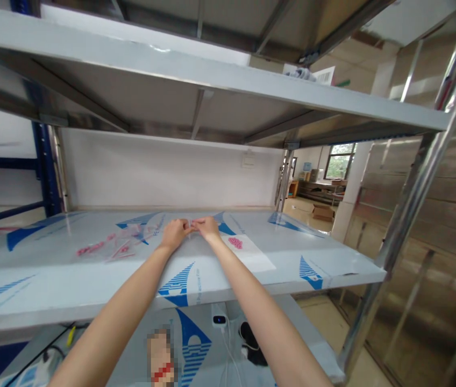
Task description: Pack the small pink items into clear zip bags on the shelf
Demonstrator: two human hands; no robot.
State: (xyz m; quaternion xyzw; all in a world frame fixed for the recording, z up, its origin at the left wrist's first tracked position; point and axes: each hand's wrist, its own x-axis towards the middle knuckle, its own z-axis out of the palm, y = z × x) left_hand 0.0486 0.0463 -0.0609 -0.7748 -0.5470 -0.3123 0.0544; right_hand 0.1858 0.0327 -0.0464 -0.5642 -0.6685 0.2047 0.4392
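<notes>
My left hand (175, 234) and my right hand (207, 226) meet fingertip to fingertip over the shelf. Both are closed in a pinch, and whatever lies between the fingers is too small to name. Right of my right hand, a cluster of small pink pieces (235, 243) rests on a white sheet (258, 255). On the left lie clear plastic bags (111, 248) with pink pieces (91, 249) in or among them; a few thin pink strips (123, 250) show there too.
The film-covered metal shelf (284, 274) carries all this, with an upper shelf (212, 75) overhead. A shiny post (413, 199) stands at the right. Below are a small white device (219, 320) with cables and a black object (252, 344).
</notes>
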